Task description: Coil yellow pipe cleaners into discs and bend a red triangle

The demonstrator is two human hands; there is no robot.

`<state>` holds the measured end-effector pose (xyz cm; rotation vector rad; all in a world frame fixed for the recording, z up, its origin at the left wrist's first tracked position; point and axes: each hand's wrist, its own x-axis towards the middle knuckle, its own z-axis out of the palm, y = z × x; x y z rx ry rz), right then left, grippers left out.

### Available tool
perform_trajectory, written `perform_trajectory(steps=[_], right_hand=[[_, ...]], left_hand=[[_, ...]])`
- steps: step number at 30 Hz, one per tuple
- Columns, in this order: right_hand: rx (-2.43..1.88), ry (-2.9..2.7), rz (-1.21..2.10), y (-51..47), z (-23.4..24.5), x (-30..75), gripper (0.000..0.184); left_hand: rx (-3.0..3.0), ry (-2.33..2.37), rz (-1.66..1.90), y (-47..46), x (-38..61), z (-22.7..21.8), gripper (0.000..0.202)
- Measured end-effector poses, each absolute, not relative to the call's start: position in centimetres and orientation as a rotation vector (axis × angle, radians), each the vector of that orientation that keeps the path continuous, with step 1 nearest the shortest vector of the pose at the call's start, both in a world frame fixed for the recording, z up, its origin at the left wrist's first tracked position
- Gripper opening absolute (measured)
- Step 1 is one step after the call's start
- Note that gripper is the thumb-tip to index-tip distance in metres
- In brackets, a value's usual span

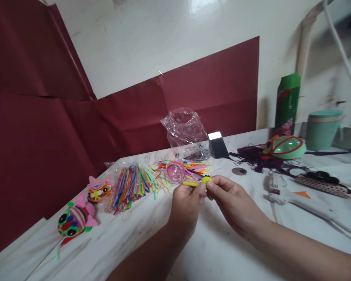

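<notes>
White table [222, 249] fills my view, with dark red paper [46, 117] on the wall behind it. My left hand [187, 203] and right hand [234, 203] are close together above the table. Both pinch one small thing between them: a yellow strip [190, 183] with a little yellow ball [206, 180] at its end. I think the ball is just being stuck on, so this piece is only begun. Two finished toy fish [76, 220] lie far left. Beside them sits a heap of bright strips [134, 181], plenty still unused. A pink ball [175, 172] rests just behind my hands. A glue gun [283, 193] lies to the right, untouched. A green half-made toy [286, 146] waits farther back.
</notes>
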<state>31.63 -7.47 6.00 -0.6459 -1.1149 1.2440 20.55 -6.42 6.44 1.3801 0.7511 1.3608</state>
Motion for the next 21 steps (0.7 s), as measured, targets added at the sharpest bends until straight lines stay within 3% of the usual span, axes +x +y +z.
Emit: perform_trajectory(steps=[7, 10, 13, 21], right_hand=[[-0.776, -1.312, 1.045, -7.3, 5.8, 32.2, 0.026], [-0.793, -1.409, 1.014, -7.6, 6.6, 32.5, 0.025], [-0.772, -1.428, 1.038, -7.8, 6.8, 32.4, 0.024], [-0.752, -1.315, 1.146, -7.5, 4.8, 31.4, 0.029]], left_hand=[[1.890, 1.040, 1.447, -7.1, 19.1, 8.5, 0.011], [2.060, 1.034, 1.314, -7.0, 17.9, 9.6, 0.011], [1.991, 1.019, 1.169, -6.8, 17.2, 9.9, 0.010], [1.458, 0.954, 1.252, -7.2, 17.5, 6.9, 0.009]])
